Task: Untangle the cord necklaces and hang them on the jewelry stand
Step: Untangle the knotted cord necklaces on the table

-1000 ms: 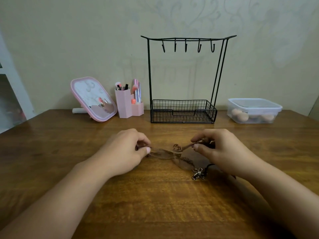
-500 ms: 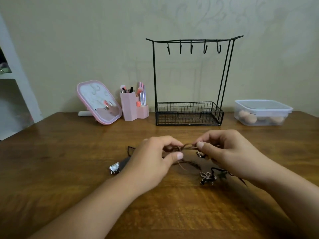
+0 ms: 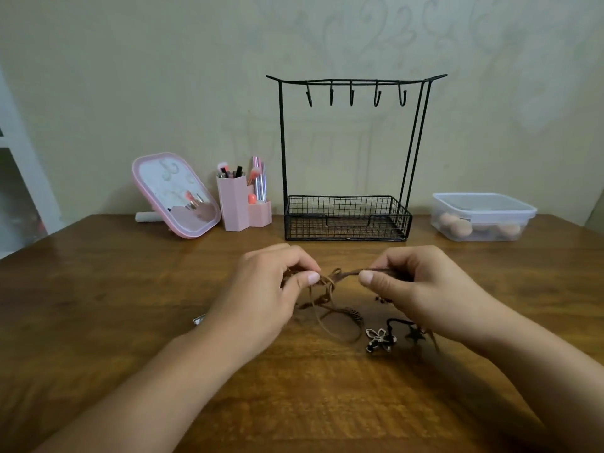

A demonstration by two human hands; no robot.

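Note:
A tangle of brown cord necklaces [image 3: 330, 291] lies at the middle of the wooden table [image 3: 98, 289], lifted a little between my hands. My left hand [image 3: 264, 292] pinches the cords at the left of the knot. My right hand [image 3: 421, 289] pinches a brown strand at the right, pulled taut. A black cord with a silver butterfly pendant [image 3: 379, 340] and a dark star charm [image 3: 415, 335] rests on the table below my right hand. The black wire jewelry stand [image 3: 354, 93] with several bare hooks and a mesh basket stands behind.
A pink mirror [image 3: 176, 194] and a pink brush holder [image 3: 242, 204] sit at the back left. A clear lidded box [image 3: 483, 214] with sponges is at the back right. A small silver pendant [image 3: 198, 319] peeks out left of my left wrist.
My hands have drawn slightly apart, stretching the brown strand between them. The knot has lifted off the table, and my left hand now covers most of the silver pendant.

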